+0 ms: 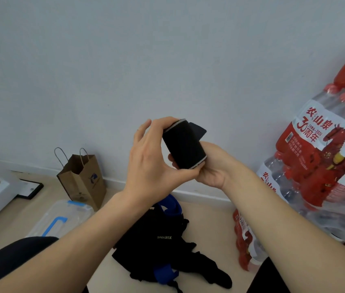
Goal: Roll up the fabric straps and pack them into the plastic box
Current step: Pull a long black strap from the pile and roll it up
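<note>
Both hands grasp a rolled black strap (pixel 184 144) in the air: left hand (pixel 150 163) wraps its top, right hand (pixel 207 168) cups underneath, above the strap pile (pixel 167 240) on the floor.

Both arms raised; left hand (pixel 150 157) and right hand (pixel 207 168) meet, fingers curled closed.

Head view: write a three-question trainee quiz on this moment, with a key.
1. True or false: the rolled strap is held by both the left hand and the right hand.
2. Where is the plastic box? A) on the floor at lower left B) on a shelf C) in a lap
3. What stands behind the box, against the wall?

Key: 1 true. 2 A. 3 The paper bag.
</note>
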`<state>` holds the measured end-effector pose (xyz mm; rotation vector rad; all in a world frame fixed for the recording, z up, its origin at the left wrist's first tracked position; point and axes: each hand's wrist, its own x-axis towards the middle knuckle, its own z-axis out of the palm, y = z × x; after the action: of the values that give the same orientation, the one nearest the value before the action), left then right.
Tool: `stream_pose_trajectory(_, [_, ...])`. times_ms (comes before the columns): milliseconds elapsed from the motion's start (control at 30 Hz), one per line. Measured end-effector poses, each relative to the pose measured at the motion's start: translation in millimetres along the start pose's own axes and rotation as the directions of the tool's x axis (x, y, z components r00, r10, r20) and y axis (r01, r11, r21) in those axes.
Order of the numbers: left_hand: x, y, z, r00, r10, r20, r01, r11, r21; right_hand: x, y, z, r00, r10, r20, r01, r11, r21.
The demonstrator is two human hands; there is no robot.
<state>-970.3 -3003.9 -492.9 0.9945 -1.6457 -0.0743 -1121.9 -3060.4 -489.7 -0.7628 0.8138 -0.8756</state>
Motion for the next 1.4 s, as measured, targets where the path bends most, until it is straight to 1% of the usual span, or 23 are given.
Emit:
stream_pose_trajectory(133, [-1,0,2,0.998,-0.033,0.06,0.034,0.999,-0.01,-6,-4,3,0.989,0.084,0.125,-0.085,0.996,-0.004])
stream_pose_trajectory(200, [-1,1,1,0.994,-0.014,0.106,0.016,1.0,-0.014,-7,-6,1,0.987,0.078,0.139,-0.071,0.996,-0.057])
stream_pose_trajectory(267, [0,1,0,0.986,-0.023,0.166,0.031,0.998,-0.045,-6,-9,0,0.996,-0.003,0.085,0.011,0.995,-0.097])
stream_pose_trajectory(333, [0,0,-3,0.963,-0.1,0.251,0.114,0.993,-0.041,-1,-9,-3,0.986,-0.165,-0.01,0.158,0.962,-0.221])
stream_pose_trajectory(367, [1,-2,-4,0.942,-0.157,0.295,0.172,0.985,-0.026,2,-8,-6,0.957,-0.28,-0.074,0.236,0.902,-0.362])
stream_pose_trajectory(400, [1,-4,-5,0.914,-0.224,0.337,0.245,0.969,-0.02,5,-8,-8,0.902,-0.413,-0.128,0.289,0.796,-0.532])
stream_pose_trajectory(467, [5,-6,-7,0.823,-0.376,0.427,0.458,0.882,-0.107,8,-9,-12,0.758,-0.64,-0.129,0.316,0.533,-0.785])
stream_pose_trajectory(500, [7,-7,-7,0.762,-0.441,0.474,0.578,0.793,-0.193,8,-9,-13,0.712,-0.696,-0.094,0.315,0.437,-0.843])
stream_pose_trajectory(533, [9,-9,-6,0.706,-0.493,0.508,0.672,0.692,-0.264,7,-8,-13,0.689,-0.723,-0.052,0.316,0.364,-0.876])
stream_pose_trajectory(567, [10,-10,-5,0.67,-0.527,0.523,0.722,0.625,-0.295,6,-6,-12,0.679,-0.734,-0.004,0.321,0.301,-0.898])
stream_pose_trajectory(633, [12,-11,-5,0.631,-0.579,0.516,0.763,0.582,-0.279,5,2,-9,0.679,-0.728,0.095,0.355,0.212,-0.91])
stream_pose_trajectory(700, [14,-13,-6,0.602,-0.593,0.535,0.781,0.577,-0.239,5,7,-7,0.65,-0.745,0.151,0.397,0.164,-0.903])
stream_pose_trajectory(733, [15,-13,-6,0.6,-0.58,0.55,0.779,0.58,-0.237,5,8,-7,0.63,-0.766,0.13,0.402,0.179,-0.898])
stream_pose_trajectory(767, [15,-13,-7,0.608,-0.565,0.558,0.773,0.583,-0.251,6,7,-7,0.627,-0.777,0.065,0.396,0.246,-0.885])
stream_pose_trajectory(800, [15,-13,-7,0.624,-0.553,0.553,0.762,0.586,-0.275,7,5,-7,0.659,-0.752,-0.027,0.379,0.362,-0.852])
stream_pose_trajectory(833, [14,-13,-8,0.645,-0.541,0.539,0.746,0.598,-0.293,7,4,-7,0.728,-0.677,-0.108,0.35,0.503,-0.79])
stream_pose_trajectory(900, [13,-14,-7,0.676,-0.524,0.518,0.714,0.64,-0.284,7,4,-7,0.882,-0.445,-0.156,0.262,0.737,-0.623])
stream_pose_trajectory(967, [12,-17,-6,0.679,-0.527,0.512,0.697,0.681,-0.224,4,5,-6,0.961,-0.25,-0.118,0.171,0.874,-0.455])
stream_pose_trajectory(1000, [11,-18,-6,0.678,-0.531,0.508,0.688,0.701,-0.185,2,5,-6,0.978,-0.186,-0.093,0.135,0.908,-0.397])
stream_pose_trajectory(1067, [10,-21,-7,0.675,-0.537,0.507,0.677,0.724,-0.134,0,5,-6,0.986,-0.145,-0.077,0.108,0.927,-0.36])
stream_pose_trajectory(1267, [10,-22,0,0.695,-0.551,0.461,0.682,0.709,-0.18,-1,9,6,0.946,-0.283,-0.162,0.213,0.912,-0.35])
stream_pose_trajectory(1333, [11,-22,1,0.702,-0.566,0.433,0.688,0.695,-0.209,0,14,13,0.934,-0.3,-0.193,0.232,0.922,-0.311])
stream_pose_trajectory(1400, [11,-22,3,0.735,-0.55,0.396,0.65,0.738,-0.182,1,18,20,0.94,-0.276,-0.202,0.215,0.936,-0.279])
